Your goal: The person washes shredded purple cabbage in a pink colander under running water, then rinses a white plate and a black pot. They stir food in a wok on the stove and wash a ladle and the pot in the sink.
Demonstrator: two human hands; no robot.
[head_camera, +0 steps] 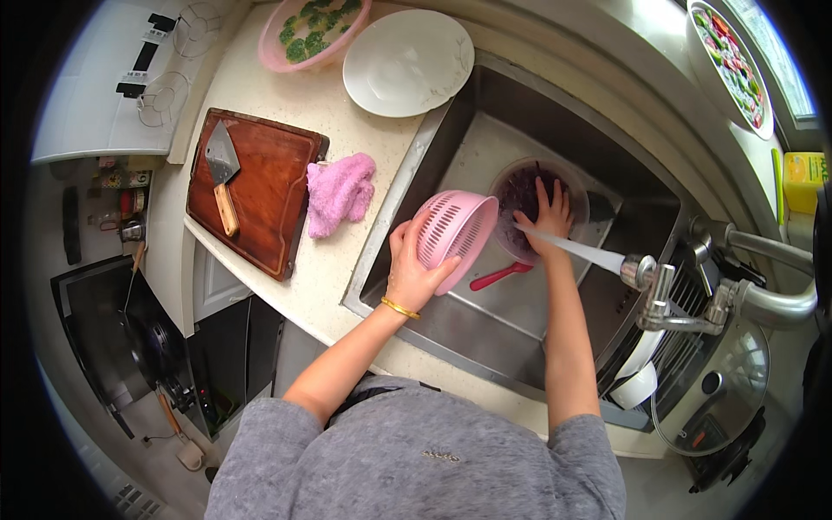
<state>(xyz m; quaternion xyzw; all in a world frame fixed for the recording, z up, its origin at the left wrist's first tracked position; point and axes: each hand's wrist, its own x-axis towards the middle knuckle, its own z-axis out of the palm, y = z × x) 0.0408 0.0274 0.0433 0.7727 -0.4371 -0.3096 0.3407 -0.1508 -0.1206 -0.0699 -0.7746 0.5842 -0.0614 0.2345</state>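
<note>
My left hand [416,263] grips a pink slotted plastic colander [458,237], tilted on its side over the left part of the steel sink [484,140]. Fingers spread, my right hand [551,218] reaches into a round translucent bowl [577,188] of dark purple contents [520,192] on the sink floor. Whether those fingers hold any of it cannot be told. Water streams from the faucet [640,272] across to the bowl, beside my right hand. A red plastic spoon [500,276] lies in the sink below the bowl.
Left of the sink are a pink cloth [341,195] and a wooden cutting board [276,195] bearing a cleaver [223,162]. Behind them stand a white plate [406,62] and a pink bowl of broccoli [315,32]. A dish of cut peppers [731,71] sits at the upper right, a dish rack [676,338] right of the sink.
</note>
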